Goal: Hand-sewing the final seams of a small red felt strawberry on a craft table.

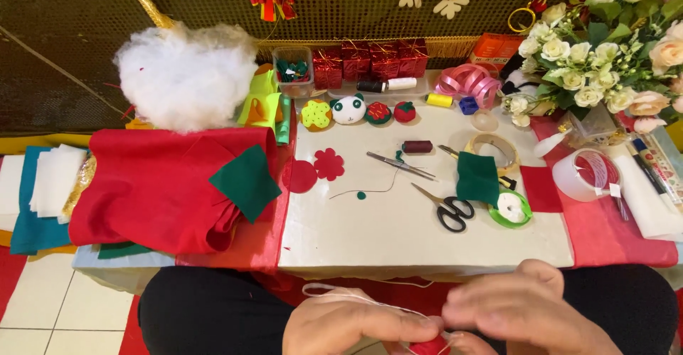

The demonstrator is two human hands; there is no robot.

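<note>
Left hand (348, 326) and right hand (523, 309) pinch 1 red felt piece (429, 346) together; white thread (356, 297) loops slack, better drawn taut gently.

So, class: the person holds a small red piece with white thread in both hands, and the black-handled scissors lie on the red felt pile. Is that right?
Not quite. The head view shows the scissors lying on the white table, not the red felt pile. The left hand and right hand do hold the red piece with white thread.
</note>
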